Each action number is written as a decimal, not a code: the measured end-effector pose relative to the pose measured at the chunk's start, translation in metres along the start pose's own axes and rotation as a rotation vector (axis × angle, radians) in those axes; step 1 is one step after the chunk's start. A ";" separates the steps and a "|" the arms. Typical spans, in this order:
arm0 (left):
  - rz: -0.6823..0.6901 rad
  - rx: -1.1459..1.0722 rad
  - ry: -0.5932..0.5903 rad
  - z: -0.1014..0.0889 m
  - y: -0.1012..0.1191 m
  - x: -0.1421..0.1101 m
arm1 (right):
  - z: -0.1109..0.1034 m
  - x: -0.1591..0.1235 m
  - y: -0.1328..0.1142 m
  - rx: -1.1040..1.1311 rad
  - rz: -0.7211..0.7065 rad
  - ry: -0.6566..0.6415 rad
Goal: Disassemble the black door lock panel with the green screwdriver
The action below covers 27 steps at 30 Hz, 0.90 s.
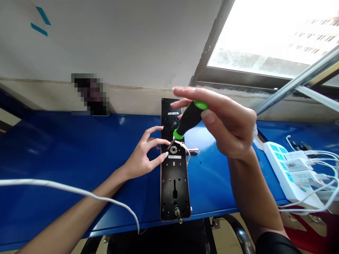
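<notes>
A long black door lock panel (167, 173) lies on the blue table, crossing its front edge, with screw holes, slots and a round metal socket (173, 150) showing. My right hand (227, 120) grips a green and black screwdriver (190, 119) by its handle, some fingers stretched along the top. The screwdriver slants down, its tip beside the socket. My left hand (144, 155) rests at the panel's left edge, fingers spread; its thumb and a finger lie on either side of the tip. Whether they touch a screw is hidden. A white cable (187, 151) comes from under the screwdriver.
On the right stands a white power strip (280, 169) with several plugged-in chargers and cables. A wrapped metallic piece (192, 151) lies right of the panel. One loose white cable (79, 190) crosses the left foreground. A blurred dark object (92, 95) leans on the wall. A chair (159, 238) is below.
</notes>
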<state>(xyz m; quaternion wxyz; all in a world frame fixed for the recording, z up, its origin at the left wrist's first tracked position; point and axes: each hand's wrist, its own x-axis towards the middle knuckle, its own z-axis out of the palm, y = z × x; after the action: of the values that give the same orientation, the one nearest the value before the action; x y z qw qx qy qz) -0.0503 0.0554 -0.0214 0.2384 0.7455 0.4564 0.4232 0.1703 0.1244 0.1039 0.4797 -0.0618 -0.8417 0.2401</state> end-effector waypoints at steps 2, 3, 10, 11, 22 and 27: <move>0.006 0.015 0.005 0.000 0.000 0.000 | 0.000 -0.001 0.001 0.009 -0.048 0.024; 0.010 0.020 0.008 0.000 0.000 0.000 | -0.001 -0.002 0.003 -0.017 -0.091 0.050; -0.002 0.001 -0.004 0.001 -0.001 0.001 | 0.000 0.000 -0.003 -0.009 0.011 0.008; 0.000 0.002 -0.002 0.001 -0.002 0.001 | 0.000 0.000 -0.004 0.035 0.035 -0.021; 0.005 0.008 -0.002 0.000 -0.002 0.000 | 0.001 -0.001 -0.008 -0.016 0.062 -0.019; 0.003 0.000 0.002 -0.001 -0.001 0.000 | 0.000 -0.002 0.001 -0.027 -0.052 0.037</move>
<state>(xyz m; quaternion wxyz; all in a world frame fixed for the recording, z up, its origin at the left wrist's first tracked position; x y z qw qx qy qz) -0.0516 0.0555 -0.0217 0.2372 0.7459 0.4556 0.4241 0.1717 0.1242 0.1020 0.5003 -0.0508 -0.8372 0.2149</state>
